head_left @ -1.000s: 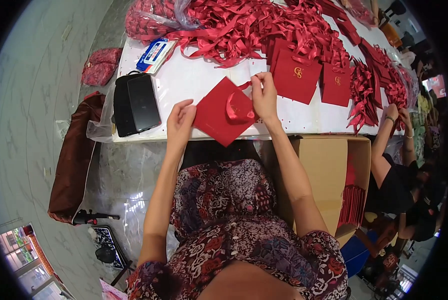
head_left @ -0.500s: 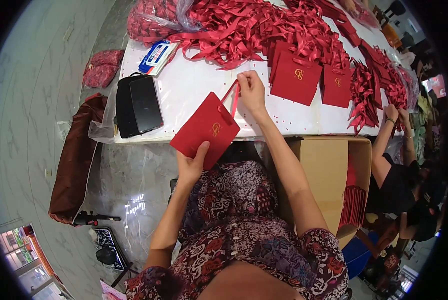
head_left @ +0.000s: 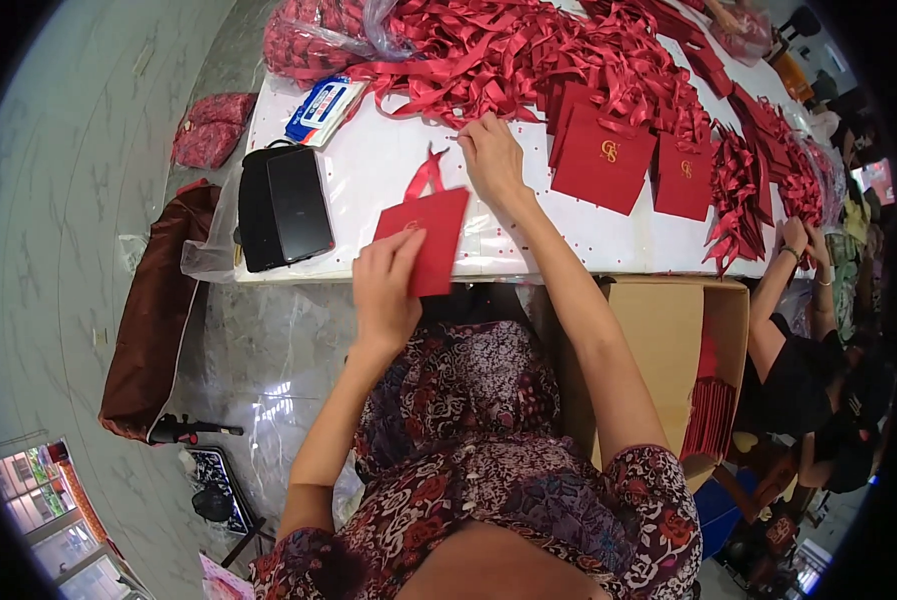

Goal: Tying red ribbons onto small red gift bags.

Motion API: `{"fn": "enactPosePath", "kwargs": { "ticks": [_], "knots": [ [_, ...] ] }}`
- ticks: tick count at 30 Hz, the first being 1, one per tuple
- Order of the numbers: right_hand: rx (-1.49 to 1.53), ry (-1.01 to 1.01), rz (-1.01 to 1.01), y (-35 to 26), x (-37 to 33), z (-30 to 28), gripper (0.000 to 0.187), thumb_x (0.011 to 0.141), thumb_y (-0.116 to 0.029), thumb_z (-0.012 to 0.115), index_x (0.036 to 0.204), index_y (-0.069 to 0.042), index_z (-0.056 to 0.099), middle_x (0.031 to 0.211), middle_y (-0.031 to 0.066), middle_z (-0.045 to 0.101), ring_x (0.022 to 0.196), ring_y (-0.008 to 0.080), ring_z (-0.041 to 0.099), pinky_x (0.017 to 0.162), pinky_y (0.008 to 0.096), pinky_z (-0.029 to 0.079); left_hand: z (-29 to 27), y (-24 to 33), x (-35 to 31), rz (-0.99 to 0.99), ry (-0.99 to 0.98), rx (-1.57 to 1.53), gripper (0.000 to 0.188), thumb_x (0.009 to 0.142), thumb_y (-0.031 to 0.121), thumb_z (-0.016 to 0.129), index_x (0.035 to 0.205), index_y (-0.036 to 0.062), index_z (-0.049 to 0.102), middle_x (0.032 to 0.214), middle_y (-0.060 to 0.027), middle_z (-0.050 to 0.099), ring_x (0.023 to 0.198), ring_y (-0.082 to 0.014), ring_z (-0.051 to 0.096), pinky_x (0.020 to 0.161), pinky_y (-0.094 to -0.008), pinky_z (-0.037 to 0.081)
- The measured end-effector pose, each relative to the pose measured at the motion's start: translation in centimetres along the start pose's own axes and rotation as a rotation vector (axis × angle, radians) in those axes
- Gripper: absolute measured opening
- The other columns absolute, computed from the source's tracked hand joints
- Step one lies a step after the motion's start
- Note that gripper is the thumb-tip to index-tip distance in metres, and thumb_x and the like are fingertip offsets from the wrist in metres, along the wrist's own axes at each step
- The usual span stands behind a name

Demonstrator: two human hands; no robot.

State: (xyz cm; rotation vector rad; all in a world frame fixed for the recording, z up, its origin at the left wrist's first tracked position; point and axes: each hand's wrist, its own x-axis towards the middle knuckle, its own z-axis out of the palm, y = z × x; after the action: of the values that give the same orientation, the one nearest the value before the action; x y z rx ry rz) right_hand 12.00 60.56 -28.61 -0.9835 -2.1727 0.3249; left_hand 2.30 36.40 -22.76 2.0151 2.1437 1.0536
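Pinches a small red bag (head_left: 439, 245) between thumb and bent fingers of the left hand (head_left: 384, 290), over the near edge of the white table (head_left: 559, 250), with the bag's ribbon handle (head_left: 425, 182) pointing away from the body. Holds the right hand (head_left: 495, 165) beside the near edge of the red ribbon heap (head_left: 469, 65), fingers curled and close together; cannot tell whether gripping anything. Farther left: phone (head_left: 304, 205) on black pouch (head_left: 258, 225); farther right: other red bags (head_left: 599, 175).
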Motion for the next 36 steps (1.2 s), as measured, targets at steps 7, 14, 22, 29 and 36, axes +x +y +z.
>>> {"fn": "enactPosePath", "kwargs": {
  "ticks": [7, 14, 22, 29, 36],
  "knots": [
    [0.366, 0.261, 0.013, 0.9, -3.1, -5.5, 0.006, 0.092, -0.006, 0.055, 0.095, -0.002, 0.057, 0.099, 0.0132, 0.058, 0.093, 0.0289, 0.058, 0.082, 0.0361, 0.046, 3.3, 0.3, -0.4, 0.080, -0.260, 0.055, 0.071, 0.070, 0.021, 0.079, 0.134, 0.0078, 0.052, 0.128, -0.0131, 0.051, 0.116, -0.0332, 0.049, 0.098, -0.0430, 0.039],
    [0.731, 0.442, 0.107, -2.0, -5.5, -13.8, 0.009, 0.099, -0.007, 0.046, 0.103, -0.001, 0.051, 0.098, 0.0105, 0.060, 0.090, 0.0168, 0.059, 0.080, 0.0307, 0.049, 4.7, -2.4, 4.0, 0.050, -0.094, -0.012, 0.047, 0.082, 0.024, 0.072, 0.123, 0.0036, 0.060, 0.122, -0.0157, 0.056, 0.110, -0.0340, 0.051, 0.090, -0.0417, 0.042],
    [0.760, 0.159, 0.341, -5.6, -7.4, -14.6, 0.006, 0.096, -0.007, 0.057, 0.100, -0.002, 0.059, 0.078, -0.0004, 0.055, 0.066, 0.0031, 0.049, 0.056, 0.0199, 0.041, 5.6, -3.2, 5.7, 0.033, -0.148, 0.037, 0.046, 0.077, 0.022, 0.075, 0.118, 0.0060, 0.063, 0.109, -0.0114, 0.059, 0.101, -0.0312, 0.050, 0.086, -0.0423, 0.040],
    [0.310, -0.162, 0.176, -4.5, -8.8, -6.6, 0.011, 0.087, -0.012, 0.063, 0.090, -0.002, 0.060, 0.084, 0.0161, 0.066, 0.071, 0.0333, 0.065, 0.062, 0.0407, 0.050, 5.4, -2.7, 6.4, 0.010, -0.128, -0.001, 0.039, 0.073, 0.020, 0.078, 0.108, 0.0094, 0.065, 0.102, -0.0084, 0.059, 0.097, -0.0291, 0.050, 0.084, -0.0407, 0.037],
    [0.295, -0.212, 0.199, -4.6, -8.8, -5.7, 0.016, 0.085, -0.014, 0.067, 0.087, 0.000, 0.060, 0.076, 0.0155, 0.066, 0.067, 0.0289, 0.066, 0.062, 0.0371, 0.051, 5.6, -2.7, 6.7, -0.044, -0.166, -0.087, 0.027, 0.075, 0.014, 0.076, 0.098, 0.0085, 0.064, 0.085, -0.0063, 0.065, 0.085, -0.0272, 0.054, 0.080, -0.0389, 0.037]
  ]
}}
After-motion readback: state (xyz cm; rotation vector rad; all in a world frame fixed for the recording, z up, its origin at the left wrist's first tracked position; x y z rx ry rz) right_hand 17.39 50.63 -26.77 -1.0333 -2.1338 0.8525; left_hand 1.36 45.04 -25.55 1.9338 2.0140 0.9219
